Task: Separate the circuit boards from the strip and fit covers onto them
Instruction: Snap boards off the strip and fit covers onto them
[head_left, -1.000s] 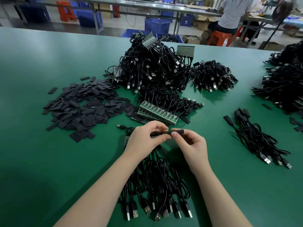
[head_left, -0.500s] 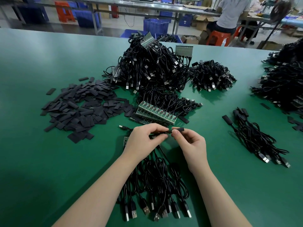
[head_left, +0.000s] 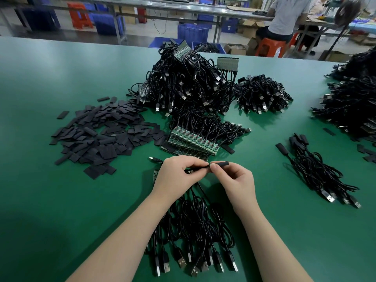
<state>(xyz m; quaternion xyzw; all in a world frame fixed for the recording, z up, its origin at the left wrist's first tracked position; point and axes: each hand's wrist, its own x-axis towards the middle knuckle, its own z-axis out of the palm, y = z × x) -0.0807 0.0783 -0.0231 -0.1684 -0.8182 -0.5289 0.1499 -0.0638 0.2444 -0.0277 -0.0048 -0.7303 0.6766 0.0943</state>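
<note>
- The right hand [head_left: 237,183] pinches a black cover [head_left: 220,164] between thumb and forefinger; the sleeve lies level, its free end pointing right.
- The left hand [head_left: 176,177] has its fingers curled round a circuit board [head_left: 195,169], of which only a dark sliver shows between the fingertips, meeting the near end of the cover.
- Under the left hand, a short edge of a green strip [head_left: 155,174] sticks out on the left side; how much of it the hand hides cannot be told.
- A bundle of black USB cables [head_left: 193,226] runs from beneath both hands toward the near table edge, plugs fanned out at the bottom.
- Just beyond the hands lies a stack of board strips [head_left: 193,142], green with rows of parts, cables trailing away behind it.
- To the left of that stack spreads a loose heap of flat black covers [head_left: 99,135] on the green table [head_left: 50,200].
- Farther back rises a big pile of cables [head_left: 183,82] with more strips poking out on top, and beside it on the right a smaller cable pile [head_left: 262,94].
- Well to the right sits a small bunch of finished cables [head_left: 317,171] with covers on their ends.
- At the far bench, a seated person [head_left: 284,17] faces away on an orange stool [head_left: 268,46].
</note>
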